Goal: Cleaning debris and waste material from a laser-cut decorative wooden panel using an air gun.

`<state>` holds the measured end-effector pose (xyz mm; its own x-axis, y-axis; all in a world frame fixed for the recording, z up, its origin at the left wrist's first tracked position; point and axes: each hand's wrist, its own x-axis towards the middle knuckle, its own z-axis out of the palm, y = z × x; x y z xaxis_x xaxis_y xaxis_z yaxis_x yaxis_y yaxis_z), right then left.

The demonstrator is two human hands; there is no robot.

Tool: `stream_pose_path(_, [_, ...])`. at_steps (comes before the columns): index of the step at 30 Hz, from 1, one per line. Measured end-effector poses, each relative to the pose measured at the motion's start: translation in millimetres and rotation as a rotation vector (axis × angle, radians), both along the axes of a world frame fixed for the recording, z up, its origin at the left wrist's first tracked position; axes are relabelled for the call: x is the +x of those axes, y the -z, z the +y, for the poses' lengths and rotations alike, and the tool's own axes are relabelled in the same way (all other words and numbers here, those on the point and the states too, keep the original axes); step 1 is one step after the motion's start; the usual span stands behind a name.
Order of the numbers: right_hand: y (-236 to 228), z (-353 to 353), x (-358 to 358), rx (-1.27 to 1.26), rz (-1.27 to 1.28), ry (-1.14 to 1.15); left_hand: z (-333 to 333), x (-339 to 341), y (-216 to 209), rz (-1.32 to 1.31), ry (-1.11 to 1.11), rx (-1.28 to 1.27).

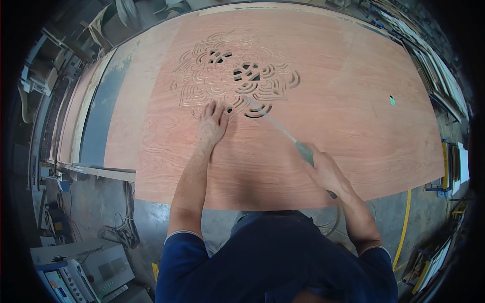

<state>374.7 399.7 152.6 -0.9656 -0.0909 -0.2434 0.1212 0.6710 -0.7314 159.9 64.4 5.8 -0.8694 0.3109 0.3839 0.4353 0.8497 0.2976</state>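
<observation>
A large reddish plywood sheet (pixel 323 111) lies in front of me, with a carved mandala-like pattern (pixel 202 81) in its far left part. Several pieces of the pattern are cut right through and show dark gaps. My left hand (pixel 212 123) rests on the sheet at the pattern's near edge, fingers stretched out, holding nothing. Wrapped round the green-grey handle of an air blow gun (pixel 305 152) is my right hand (pixel 326 169). The gun's long thin nozzle points up and left to the pattern's near side, its tip hard to make out. A hose hangs below this hand.
Further panels (pixel 98 126) lie to the left. A control console (pixel 65 283) stands at the lower left, near bundled cables (pixel 124 230) on the floor. Sheets (pixel 424 55) are stacked along the far right. A yellow floor line (pixel 402 235) runs at the right. A small green-white label (pixel 392 100) sits on the plywood.
</observation>
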Motion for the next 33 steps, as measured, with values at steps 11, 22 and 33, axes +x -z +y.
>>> stream_pose_path(11, [-0.8,-37.4,-52.4,-0.065,0.109,-0.046,-32.6,-49.5,5.3,-0.055,-0.296,-0.108])
stream_pose_path(22, [8.8,43.7,-258.8,0.025,0.24,0.292,-34.7,-58.5,-0.8,-0.174,-0.419,-0.227])
stream_pose_path(33, [-14.1,110.0,-291.8,-0.122,0.029,0.356,-34.8,-54.4,-7.0,-0.175,-0.417,-0.22])
